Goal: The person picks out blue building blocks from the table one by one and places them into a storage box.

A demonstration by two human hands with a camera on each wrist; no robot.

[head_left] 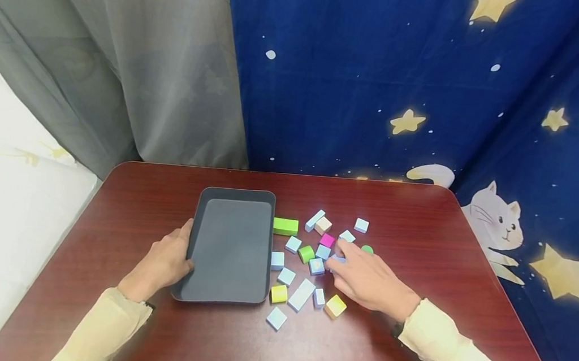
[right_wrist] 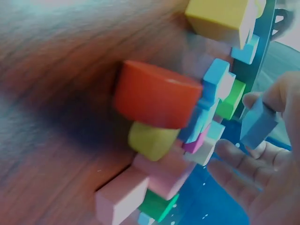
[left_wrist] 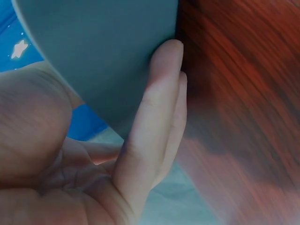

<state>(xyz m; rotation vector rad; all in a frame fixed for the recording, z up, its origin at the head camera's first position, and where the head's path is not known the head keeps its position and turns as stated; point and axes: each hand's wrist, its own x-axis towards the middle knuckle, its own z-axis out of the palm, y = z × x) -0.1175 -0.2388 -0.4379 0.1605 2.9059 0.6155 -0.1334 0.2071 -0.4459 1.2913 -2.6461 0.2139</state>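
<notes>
Right hand [head_left: 364, 274] is partly closed, thumb and fingers pinching a blue block [right_wrist: 258, 124] above the right part of the loose blocks, two fingers reaching past it; left hand [head_left: 165, 258] has the left wall of a dark grey tray [head_left: 230, 249] between thumb inside and fairly straight fingers outside. Close about the held block, a magenta block [head_left: 327, 240] and a blue cube [head_left: 316, 266] lie just left of the right hand, which covers part of the pile in the head view; the right wrist view shows a red cylinder [right_wrist: 157, 93], a yellow piece [right_wrist: 152, 140] and a pink block [right_wrist: 122, 194] there. Between that hand and the tray, an arched green piece [head_left: 306, 254] and a long pale block [head_left: 302, 295] stand in the way, while a long green block [head_left: 286, 226] sits right against the tray's right side. Nearer lies a yellow cube [head_left: 335, 307]; farther, a wooden-coloured cube [head_left: 323, 225]. All rest on a red-brown table [head_left: 419, 213], with a grey curtain [head_left: 176, 64] at far left and a starry blue curtain [head_left: 352, 95] at far right.
</notes>
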